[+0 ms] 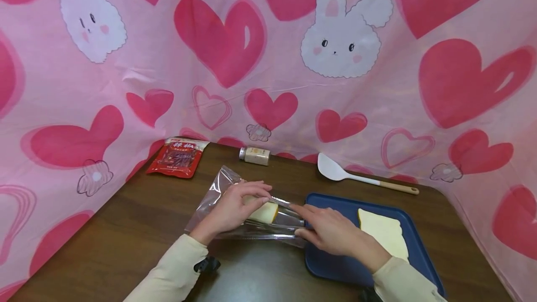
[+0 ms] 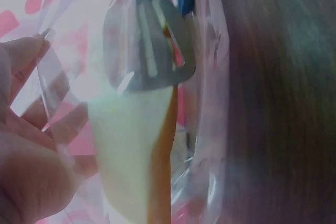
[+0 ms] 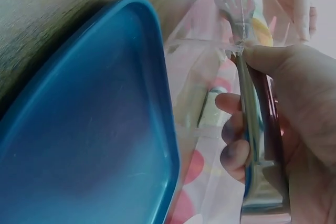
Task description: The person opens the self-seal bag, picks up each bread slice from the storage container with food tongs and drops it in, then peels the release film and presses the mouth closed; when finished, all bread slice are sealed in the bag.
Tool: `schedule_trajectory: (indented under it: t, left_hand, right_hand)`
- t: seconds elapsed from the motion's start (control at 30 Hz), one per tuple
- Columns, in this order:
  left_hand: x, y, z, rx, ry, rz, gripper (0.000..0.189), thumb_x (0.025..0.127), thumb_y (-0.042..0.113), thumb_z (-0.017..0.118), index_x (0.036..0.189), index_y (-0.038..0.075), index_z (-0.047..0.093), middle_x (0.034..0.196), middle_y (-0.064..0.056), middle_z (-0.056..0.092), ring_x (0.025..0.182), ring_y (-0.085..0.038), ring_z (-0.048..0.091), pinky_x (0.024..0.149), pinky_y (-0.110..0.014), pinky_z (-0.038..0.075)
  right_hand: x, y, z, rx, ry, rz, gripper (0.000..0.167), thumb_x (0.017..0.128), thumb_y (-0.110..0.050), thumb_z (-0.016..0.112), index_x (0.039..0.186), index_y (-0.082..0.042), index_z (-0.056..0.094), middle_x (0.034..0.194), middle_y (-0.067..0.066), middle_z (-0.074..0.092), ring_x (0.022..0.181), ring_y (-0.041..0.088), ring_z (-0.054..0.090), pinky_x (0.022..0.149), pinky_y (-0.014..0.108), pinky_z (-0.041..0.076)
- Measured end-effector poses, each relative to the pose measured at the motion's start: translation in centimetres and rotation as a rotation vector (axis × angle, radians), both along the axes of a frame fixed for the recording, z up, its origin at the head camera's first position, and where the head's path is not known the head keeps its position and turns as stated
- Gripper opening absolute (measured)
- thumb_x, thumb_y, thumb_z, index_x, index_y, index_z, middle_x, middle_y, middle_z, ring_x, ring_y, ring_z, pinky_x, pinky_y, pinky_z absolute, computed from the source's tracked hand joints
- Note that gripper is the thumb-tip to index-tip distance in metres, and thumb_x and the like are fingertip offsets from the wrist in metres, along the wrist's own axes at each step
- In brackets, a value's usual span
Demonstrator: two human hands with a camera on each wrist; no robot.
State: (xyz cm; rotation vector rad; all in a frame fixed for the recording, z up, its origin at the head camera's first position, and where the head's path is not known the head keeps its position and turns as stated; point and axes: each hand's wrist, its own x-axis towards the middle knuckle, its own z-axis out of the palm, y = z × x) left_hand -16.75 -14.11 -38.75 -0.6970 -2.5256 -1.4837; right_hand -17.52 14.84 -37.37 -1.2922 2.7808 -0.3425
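My right hand (image 1: 335, 232) grips metal tongs (image 3: 252, 124), thumb on one side and curled fingers on the other. The slotted head of the tongs (image 2: 152, 45) reaches into a clear plastic bag (image 1: 211, 195) and overlaps the end of a bread slice (image 2: 131, 140) with a brown crust. The bread lies inside the bag, partly hidden by my left hand (image 1: 237, 206) in the head view. In the left wrist view, my left fingers hold the bag's edge, some showing through the film. Another bread slice (image 1: 383, 232) lies on a blue tray (image 1: 335, 267) under my right forearm.
Behind the tray lies a white spatula (image 1: 331, 167) with a wooden handle. At the table's back are a seasoning jar (image 1: 256, 155) on its side and a red food packet (image 1: 178, 156). A pink heart-patterned cloth (image 1: 285, 69) hangs round the wooden table (image 1: 105, 236).
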Motion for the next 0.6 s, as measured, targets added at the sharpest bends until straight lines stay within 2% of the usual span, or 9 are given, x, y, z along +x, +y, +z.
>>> schedule_trajectory:
  t: [0.07,0.23,0.43,0.6]
  left_hand:
    - [0.0,-0.2,0.0,0.013,-0.014,0.001,0.016,0.1,0.018,0.073,0.114,0.017,0.081,0.137,-0.002,0.073,0.143,-0.03,0.057,0.124,-0.068,0.029]
    - [0.0,-0.5,0.0,0.046,-0.038,-0.023,0.015,0.101,0.018,0.072,0.113,0.015,0.081,0.137,-0.004,0.073,0.144,-0.033,0.056,0.12,-0.066,0.037]
    - [0.0,-0.4,0.0,0.051,-0.047,-0.035,0.018,0.101,0.017,0.072,0.116,0.012,0.08,0.138,-0.002,0.073,0.145,-0.031,0.055,0.122,-0.066,0.035]
    - [0.0,-0.2,0.0,0.041,-0.012,-0.039,0.018,0.1,0.016,0.072,0.115,0.01,0.08,0.136,-0.004,0.074,0.143,-0.032,0.057,0.127,-0.068,0.024]
  right_hand:
    - [0.0,0.1,0.0,0.003,-0.051,-0.003,0.059,0.102,-0.037,0.071,0.151,-0.01,0.054,0.114,0.004,0.07,0.073,0.002,0.053,0.068,0.025,0.054]
    - [0.0,0.3,-0.2,0.005,-0.068,0.034,0.058,0.104,-0.034,0.069,0.152,-0.007,0.051,0.111,0.003,0.067,0.074,0.002,0.052,0.066,0.023,0.05]
    - [0.2,0.2,-0.7,-0.012,0.018,0.057,0.055,0.102,-0.027,0.071,0.149,-0.006,0.053,0.105,0.001,0.066,0.071,0.001,0.051,0.064,0.023,0.051]
    - [0.2,-0.2,-1.3,-0.025,0.108,0.072,0.054,0.101,-0.029,0.073,0.147,-0.007,0.055,0.106,0.002,0.068,0.071,0.003,0.055,0.066,0.027,0.055]
